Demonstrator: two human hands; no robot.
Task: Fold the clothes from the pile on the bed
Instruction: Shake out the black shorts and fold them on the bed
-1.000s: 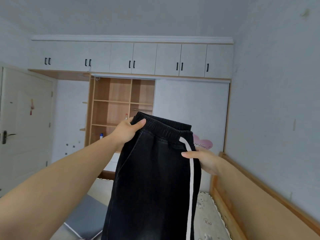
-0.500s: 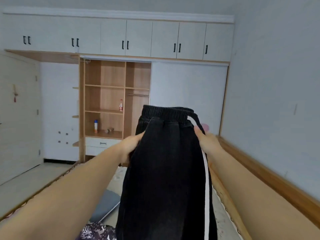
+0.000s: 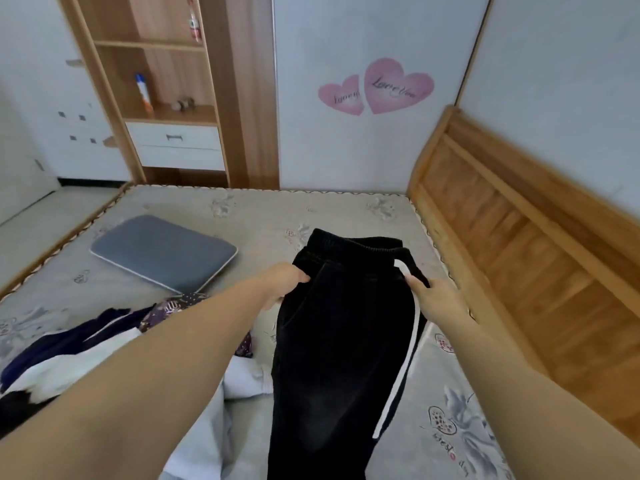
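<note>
2 bare hands hold black trousers by the waistband above the bed. The left hand grips one side, the right hand pinches the white-striped side. A clothes pile lies left.

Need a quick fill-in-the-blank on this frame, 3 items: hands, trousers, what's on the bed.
1. Both hands, left hand and right hand, grip the black trousers near the elastic ____.
2. The stripe down the trousers' side is ____.
3. The flat grey cushion lies on the ____, to the left of the trousers.

Missing words: waistband; white; mattress
</note>
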